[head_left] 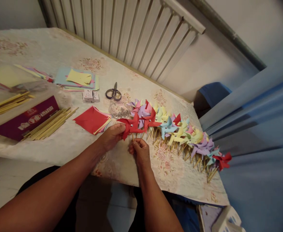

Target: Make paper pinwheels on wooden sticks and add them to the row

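Between my hands, above the table's front part, is a red paper pinwheel (134, 124) with a silvery pin at its centre. My left hand (113, 137) pinches one of its blades on the left side. Just below the blades, my right hand (141, 151) grips its thin wooden stick, with fingers closed. Right behind it lies another red pinwheel (152, 120), at the near end of a long row of finished-looking pinwheels (177, 137) in yellow, blue, purple and red. To the left of my left hand rests a stack of red paper squares (91, 120).
Behind my hands are a clear container of small metal pins (119, 110), scissors (113, 92) and small boxes (90, 96). Coloured paper sheets (59, 77) lie farther back. At left, wooden sticks (51, 124) lie by a purple-labelled package (27, 117). A radiator (122, 29) borders the table (131, 172).
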Motion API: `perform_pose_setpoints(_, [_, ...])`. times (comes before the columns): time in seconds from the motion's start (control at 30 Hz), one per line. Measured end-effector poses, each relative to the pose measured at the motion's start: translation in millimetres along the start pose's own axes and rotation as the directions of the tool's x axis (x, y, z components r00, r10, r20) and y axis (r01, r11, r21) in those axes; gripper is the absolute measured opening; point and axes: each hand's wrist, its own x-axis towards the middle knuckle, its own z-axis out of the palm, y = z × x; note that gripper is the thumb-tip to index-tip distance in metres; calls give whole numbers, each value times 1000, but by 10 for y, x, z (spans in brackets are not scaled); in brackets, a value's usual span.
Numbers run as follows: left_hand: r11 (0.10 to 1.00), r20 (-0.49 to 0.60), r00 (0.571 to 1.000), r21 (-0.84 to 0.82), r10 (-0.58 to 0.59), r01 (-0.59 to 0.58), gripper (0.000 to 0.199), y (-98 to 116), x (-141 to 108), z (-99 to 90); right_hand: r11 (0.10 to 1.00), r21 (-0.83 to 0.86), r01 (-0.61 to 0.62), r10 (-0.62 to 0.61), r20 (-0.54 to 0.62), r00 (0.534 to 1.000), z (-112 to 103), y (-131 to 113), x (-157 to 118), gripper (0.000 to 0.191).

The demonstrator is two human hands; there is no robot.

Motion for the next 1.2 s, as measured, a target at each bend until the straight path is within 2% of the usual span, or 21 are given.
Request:
perform_pose_setpoints(0.1, [997, -7, 1000, 73, -20, 21, 33, 0, -13, 2, 1000, 3, 3, -3, 1, 1000, 5, -8, -4, 22])
perform_pose_setpoints(0.3, [954, -58, 994, 292, 90, -69, 34, -53, -21, 37, 1000, -17, 1, -1, 10, 1000, 27, -43, -27, 21])
perform_pose_setpoints(0.6, [759, -174, 948, 644, 268, -96, 33, -42, -50, 163, 1000, -23, 4, -3, 17, 1000, 41, -10, -29, 21])
perform_pose_setpoints(0.77, [745, -185, 936, 659, 299, -107, 35, -37, -56, 204, 999, -41, 0, 1, 12, 1000, 47, -19, -38, 22])
perform_pose_setpoints(0.97, [728, -188, 927, 675, 325, -118, 35, -86, -41, 167, 998, -55, -1, 3, 23, 1000, 39, -1, -31, 22])
perform_pose_setpoints(1.2, [685, -206, 918, 722, 339, -91, 32, -57, -66, 205, 998, -62, 0, 2, 32, 999, 40, 17, -27, 23])
